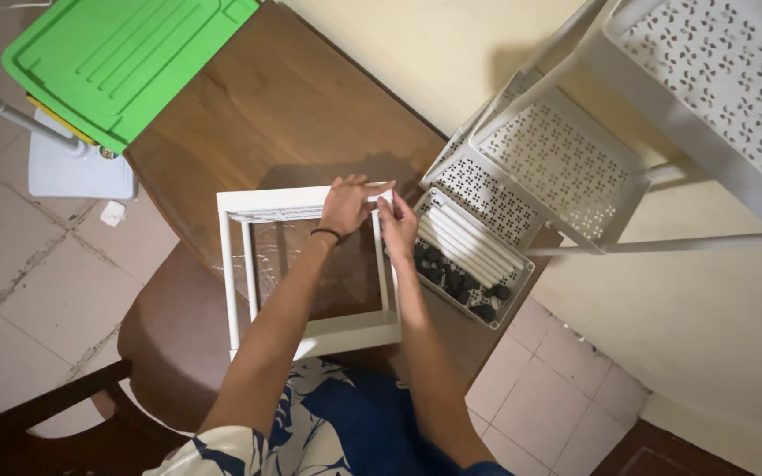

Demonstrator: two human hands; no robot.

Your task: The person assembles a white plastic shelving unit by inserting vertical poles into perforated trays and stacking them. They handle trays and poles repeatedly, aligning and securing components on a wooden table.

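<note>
A green plastic lid [121, 57] lies on the far left corner of the brown wooden table [293, 115]. To the right, a perforated white tray [474, 256] holds white tubes [469, 238] and black round parts [460, 280], beside a white perforated shelf rack [628, 115]. A dark wooden chair [37, 414] stands on the tiled floor [28, 273].

Both hands meet at the far right corner of the frame [310, 264], which lies on the table [284, 115]. The left hand [346, 204] rests on the far rail; the right hand [396, 226] sits just right of it at the corner. Just right of the fingers lies a tray [474, 256] holding tubes [474, 238] and caps [456, 280]. Farther right stands a shelf rack [566, 159]. Far left beyond the fingers lies a lid [116, 53].
</note>
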